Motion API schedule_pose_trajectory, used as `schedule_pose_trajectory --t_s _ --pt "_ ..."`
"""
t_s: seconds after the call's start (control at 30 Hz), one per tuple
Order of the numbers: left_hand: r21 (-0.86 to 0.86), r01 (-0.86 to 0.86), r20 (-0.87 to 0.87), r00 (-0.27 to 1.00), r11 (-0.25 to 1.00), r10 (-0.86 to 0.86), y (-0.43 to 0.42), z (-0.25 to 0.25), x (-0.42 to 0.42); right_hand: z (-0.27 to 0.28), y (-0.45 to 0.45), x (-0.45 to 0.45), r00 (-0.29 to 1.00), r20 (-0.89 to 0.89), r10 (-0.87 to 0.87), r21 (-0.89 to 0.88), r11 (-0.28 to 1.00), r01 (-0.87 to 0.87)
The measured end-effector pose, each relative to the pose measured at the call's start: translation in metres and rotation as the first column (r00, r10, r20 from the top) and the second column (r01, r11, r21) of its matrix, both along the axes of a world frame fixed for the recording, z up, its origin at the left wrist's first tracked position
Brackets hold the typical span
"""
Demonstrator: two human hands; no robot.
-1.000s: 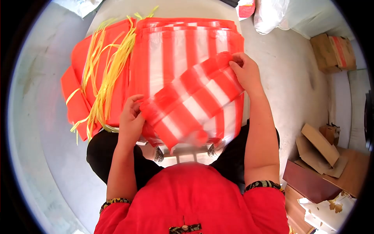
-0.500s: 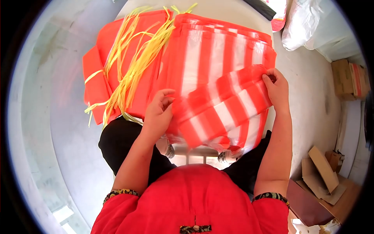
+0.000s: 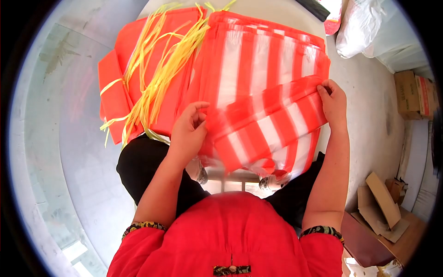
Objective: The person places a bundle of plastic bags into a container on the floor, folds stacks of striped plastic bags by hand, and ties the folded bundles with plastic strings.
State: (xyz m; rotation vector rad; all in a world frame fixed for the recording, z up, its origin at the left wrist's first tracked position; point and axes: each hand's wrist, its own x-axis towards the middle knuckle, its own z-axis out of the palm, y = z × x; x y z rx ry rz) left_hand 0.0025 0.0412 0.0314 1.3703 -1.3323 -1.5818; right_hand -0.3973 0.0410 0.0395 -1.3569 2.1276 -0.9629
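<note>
A stack of red-and-white striped plastic sheets lies in front of me. Its top sheet is folded over into a slanting striped band. My right hand pinches the upper right end of this band between thumb and fingers. At the band's left end is my left hand, its fingers curled towards the thumb at the sheet's edge; whether it grips the plastic is unclear. Left of the stack lie plain red sheets, with a bundle of yellow strips across them.
The pale support's surface shows behind the stack. A dark object and a white plastic bag are at the upper right. Cardboard boxes stand at the right, with an open carton lower down.
The view has shifted, so the stack and hands appear further right. The folded band now lies flatter and more sharply creased, with my right hand still at its right end.
</note>
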Motion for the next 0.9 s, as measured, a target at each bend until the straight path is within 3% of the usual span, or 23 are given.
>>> schedule_pose_trajectory --t_s 0.43,0.5,0.53,0.6,0.63,0.7,0.77,0.87,0.9 --pt "-0.018 0.021 0.040 0.999 1.000 -0.020 0.000 -0.004 0.006 -0.002 -0.002 0.000 0.999 -0.042 0.003 0.001 1.000 -0.003" --pt "-0.088 -0.018 0.074 0.997 0.996 0.025 0.001 -0.003 0.005 0.000 -0.001 0.004 0.996 -0.090 -0.013 -0.030 1.000 0.010" --pt "-0.123 -0.035 0.088 0.995 0.992 0.046 0.002 -0.003 0.004 0.001 -0.001 0.008 0.984 -0.173 -0.028 -0.140 0.990 0.003" --pt "-0.410 -0.074 0.228 0.957 0.909 0.181 0.004 0.003 -0.002 0.003 -0.001 0.020 0.939 -0.334 -0.085 -0.347 0.937 -0.038" --pt "-0.543 -0.076 0.276 0.924 0.836 0.263 0.006 0.009 -0.005 0.009 0.001 0.025 0.936 -0.351 -0.030 -0.352 0.930 -0.102" --pt "-0.745 0.192 0.407 0.890 0.639 0.207 0.010 0.018 -0.003 0.025 0.011 0.037 0.921 -0.381 0.085 -0.355 0.906 -0.230" --pt "-0.819 0.443 0.501 0.862 0.366 0.076 0.016 0.020 -0.008 0.032 0.024 0.051 0.864 -0.337 0.375 -0.158 0.881 -0.445" --pt "-0.634 0.662 0.642 0.738 0.399 -0.205 0.032 0.023 -0.034 0.041 0.031 0.060 0.735 -0.263 0.625 0.111 0.776 -0.620" --pt "-0.602 0.683 0.676 0.712 0.414 -0.192 0.037 0.026 -0.041 0.043 0.034 0.059 0.695 -0.239 0.678 0.197 0.735 -0.649"
